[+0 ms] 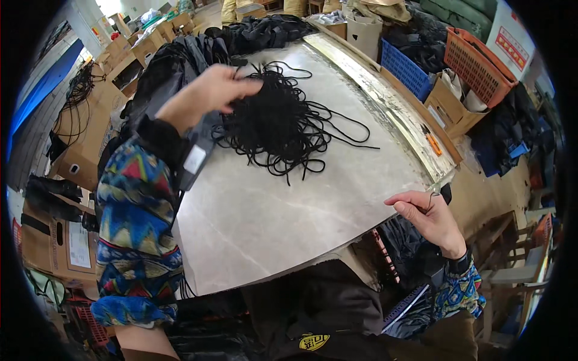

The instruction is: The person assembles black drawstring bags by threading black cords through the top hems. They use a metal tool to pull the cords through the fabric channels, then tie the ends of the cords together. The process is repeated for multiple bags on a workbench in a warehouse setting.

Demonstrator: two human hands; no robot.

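A tangled heap of thin black cords lies on the far half of a pale, marble-patterned tabletop, with loose loops and ends trailing right and toward me. At the heap's upper left edge is my left hand, fingers stretched out and apart, with no cord visibly gripped. My right hand is above the table's near right edge, well away from the heap. Its fingers are curled with the thumb pressed against them. A small dark curved line shows at its knuckles; what the fingers hold, if anything, is hidden.
Black fabric is piled along the table's far left edge. Orange-handled snips lie on the wooden strip at the right. Beyond stand a blue crate, an orange crate and a cardboard box. More cartons stand left.
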